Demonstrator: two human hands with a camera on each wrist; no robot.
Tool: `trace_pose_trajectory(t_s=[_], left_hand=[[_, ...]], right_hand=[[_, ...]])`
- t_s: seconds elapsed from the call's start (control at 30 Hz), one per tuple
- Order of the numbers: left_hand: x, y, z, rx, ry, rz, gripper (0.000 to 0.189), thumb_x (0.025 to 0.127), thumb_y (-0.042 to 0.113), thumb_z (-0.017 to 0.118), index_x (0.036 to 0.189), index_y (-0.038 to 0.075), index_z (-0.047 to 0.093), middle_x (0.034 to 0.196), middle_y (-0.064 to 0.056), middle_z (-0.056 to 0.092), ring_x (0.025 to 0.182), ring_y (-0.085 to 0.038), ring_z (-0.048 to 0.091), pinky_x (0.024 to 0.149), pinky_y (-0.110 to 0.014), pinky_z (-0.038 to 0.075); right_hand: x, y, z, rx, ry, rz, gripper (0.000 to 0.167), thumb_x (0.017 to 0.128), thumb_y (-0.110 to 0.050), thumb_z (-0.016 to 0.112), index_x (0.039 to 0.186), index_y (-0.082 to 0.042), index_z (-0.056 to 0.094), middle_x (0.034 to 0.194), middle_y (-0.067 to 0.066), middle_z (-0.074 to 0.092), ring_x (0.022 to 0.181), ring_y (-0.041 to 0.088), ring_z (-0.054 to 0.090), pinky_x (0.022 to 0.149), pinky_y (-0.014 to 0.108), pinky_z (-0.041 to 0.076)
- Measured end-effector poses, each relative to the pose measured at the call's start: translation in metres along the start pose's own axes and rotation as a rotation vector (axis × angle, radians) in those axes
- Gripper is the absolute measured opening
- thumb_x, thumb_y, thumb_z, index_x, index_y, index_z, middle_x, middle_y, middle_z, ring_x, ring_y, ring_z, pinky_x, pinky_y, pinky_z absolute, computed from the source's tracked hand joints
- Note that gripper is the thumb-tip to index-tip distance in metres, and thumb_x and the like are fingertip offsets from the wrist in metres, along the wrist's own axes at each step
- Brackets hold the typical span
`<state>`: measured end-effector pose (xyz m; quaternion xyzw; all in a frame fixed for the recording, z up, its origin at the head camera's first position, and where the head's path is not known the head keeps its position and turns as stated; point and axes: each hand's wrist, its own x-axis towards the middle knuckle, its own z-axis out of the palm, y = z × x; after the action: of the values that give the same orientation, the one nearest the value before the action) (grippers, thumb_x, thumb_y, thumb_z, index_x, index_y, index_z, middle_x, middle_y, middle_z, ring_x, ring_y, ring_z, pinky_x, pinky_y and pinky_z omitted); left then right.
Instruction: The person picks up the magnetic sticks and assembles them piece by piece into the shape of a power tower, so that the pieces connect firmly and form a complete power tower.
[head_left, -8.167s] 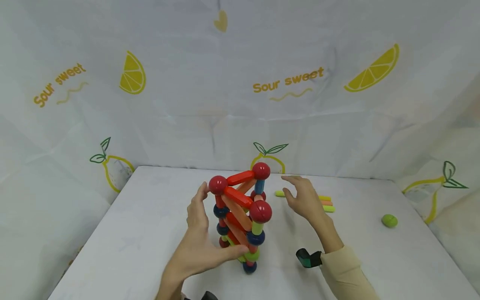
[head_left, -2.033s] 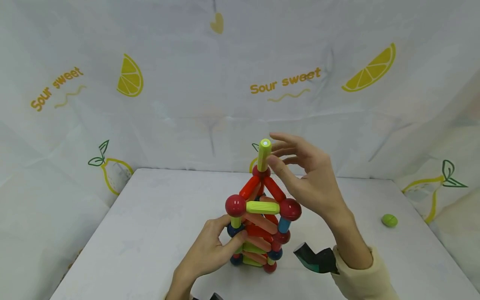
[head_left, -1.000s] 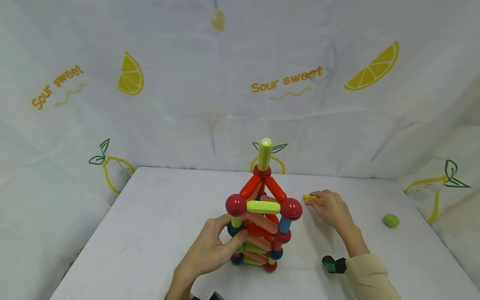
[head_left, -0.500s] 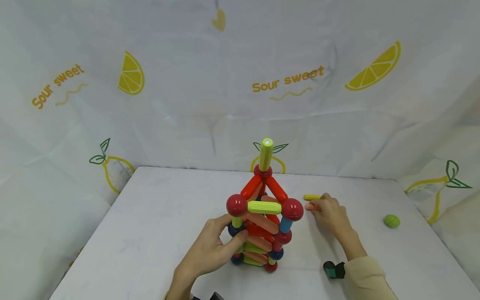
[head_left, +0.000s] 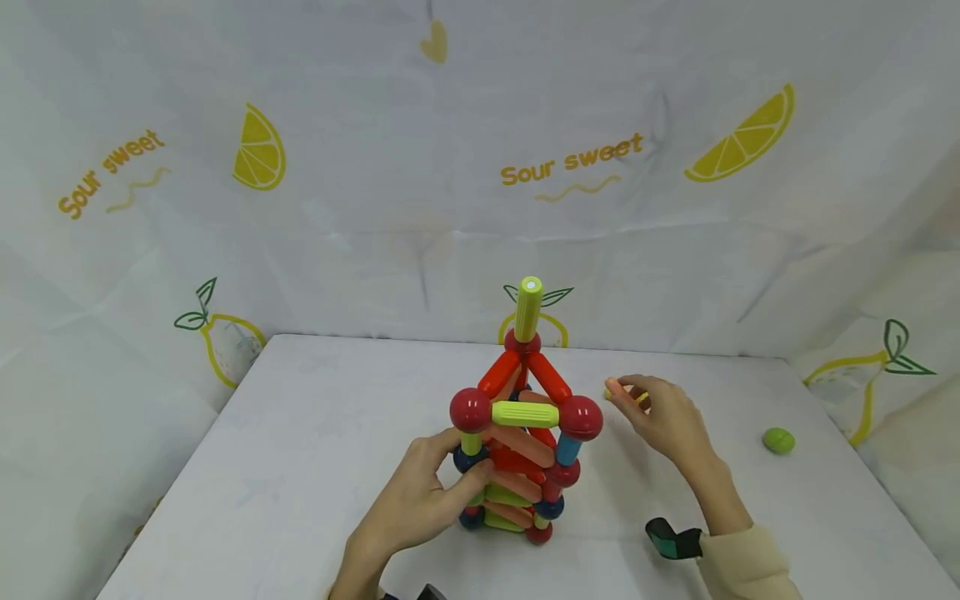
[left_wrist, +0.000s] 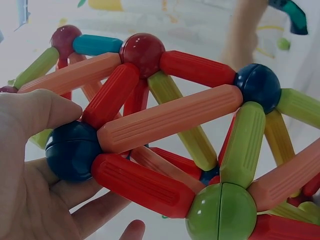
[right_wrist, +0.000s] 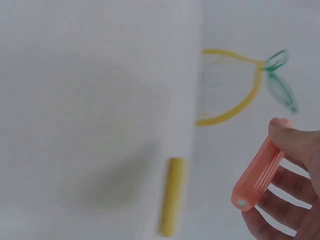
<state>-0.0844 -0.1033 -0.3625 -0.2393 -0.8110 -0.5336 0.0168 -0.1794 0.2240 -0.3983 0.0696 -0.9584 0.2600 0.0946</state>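
Note:
A tower of magnetic sticks and balls (head_left: 522,446) stands on the table, with three red balls at its top level. One lime-green stick (head_left: 525,414) joins the two front balls, and another lime-green stick (head_left: 528,310) stands upright on the rear red ball (head_left: 522,342). My left hand (head_left: 420,496) grips the tower's left side, thumb and fingers around a dark blue ball (left_wrist: 74,150). Right of the tower, my right hand (head_left: 667,421) pinches an orange magnetic stick (right_wrist: 260,170) above the table, its lower end pointing free in the right wrist view.
A yellow stick (right_wrist: 172,197) lies on the white table (head_left: 300,450) behind my right hand. Farther right sits a small green ball (head_left: 778,440). A white cloth printed with lemons (head_left: 360,208) hangs behind the table.
The tower has turned and gained two lime-green sticks at its top since the oldest frame. My right hand left the upright one, reached to the table and picked up the orange stick.

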Motion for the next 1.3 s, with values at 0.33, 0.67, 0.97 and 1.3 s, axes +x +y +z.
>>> trace_pose_trajectory(t_s=[0.33, 0.67, 0.97, 1.3], left_hand=[[0.000, 0.000, -0.001, -0.009, 0.001, 0.002, 0.036, 0.098, 0.021, 0.066, 0.132, 0.012, 0.065, 0.117, 0.008, 0.077, 0.115, -0.009, 0.069, 0.106, -0.056, 0.051], [0.000, 0.000, 0.000, 0.008, -0.003, 0.020, 0.035, 0.098, 0.021, 0.065, 0.133, 0.013, 0.064, 0.119, 0.008, 0.076, 0.113, -0.008, 0.069, 0.104, -0.053, 0.053], [0.000, 0.001, -0.001, -0.007, -0.006, -0.005, 0.035, 0.098, 0.021, 0.066, 0.132, 0.014, 0.065, 0.120, 0.009, 0.075, 0.116, -0.009, 0.068, 0.106, -0.056, 0.051], [0.000, 0.000, -0.001, -0.014, -0.010, -0.002, 0.035, 0.098, 0.022, 0.066, 0.133, 0.015, 0.064, 0.121, 0.010, 0.075, 0.117, -0.009, 0.067, 0.106, -0.057, 0.051]], right_hand=[[-0.007, -0.080, -0.059, 0.226, 0.288, -0.228, 0.035, 0.087, -0.014, 0.081, 0.120, -0.003, 0.073, 0.093, 0.014, 0.075, 0.079, 0.015, 0.070, 0.067, 0.007, 0.051], [-0.027, -0.151, -0.102, 0.482, 0.429, -0.418, 0.040, 0.079, 0.001, 0.083, 0.116, -0.012, 0.078, 0.086, 0.000, 0.076, 0.078, -0.001, 0.069, 0.068, 0.010, 0.056], [-0.039, -0.175, -0.107, 0.515, 0.333, -0.511, 0.042, 0.080, 0.005, 0.081, 0.119, -0.010, 0.076, 0.084, 0.003, 0.077, 0.075, 0.004, 0.071, 0.062, 0.019, 0.060], [-0.037, -0.181, -0.101, 0.470, 0.317, -0.545, 0.040, 0.082, 0.001, 0.080, 0.120, -0.011, 0.076, 0.086, 0.003, 0.079, 0.075, 0.003, 0.071, 0.062, 0.019, 0.059]])
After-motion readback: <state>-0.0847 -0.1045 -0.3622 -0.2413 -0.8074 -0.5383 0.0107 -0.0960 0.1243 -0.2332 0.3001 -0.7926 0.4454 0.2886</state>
